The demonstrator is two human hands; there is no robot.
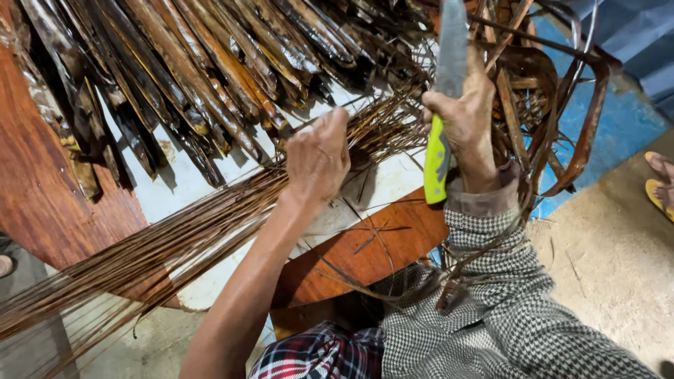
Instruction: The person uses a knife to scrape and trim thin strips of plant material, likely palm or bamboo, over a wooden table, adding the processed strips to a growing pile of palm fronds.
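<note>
A bundle of thin brown leaf ribs (pixel 161 245), stiff and wiry, too many to count, runs from the lower left of the frame up toward the centre. It lies across a white sheet (pixel 175 189) spread over a reddish, polished wooden table (pixel 35 189). Above it, filling the upper left and top centre, is a heap of dried palm leaf strips (pixel 175 63), long, flat, glossy dark brown with yellowish streaks, piled side by side and overlapping.

The left hand (pixel 317 158) sits at frame centre, back toward the camera, fingers curled down and closed onto the upper end of the rib bundle, pressing it against the sheet. Its bare forearm reaches up from the bottom centre.

The right hand (pixel 465 116), upper right of centre, is wrapped in a tight fist round 1 knife (pixel 444 105). The knife has a lime-green and grey handle poking out below the fist and a dull grey metal blade pointing straight up to the top edge. The wrist is bent, and the arm wears a checked black-and-white sleeve (pixel 491 281) with a plain brown cuff.

To the right of the knife hangs a tangle of curled brown leaf strips (pixel 554 105), wider and ribbon-like, over a blue floor patch (pixel 618 126). At the far right edge, 1 foot in a yellow sandal (pixel 660 186) rests on the sandy concrete floor (pixel 611 260).
</note>
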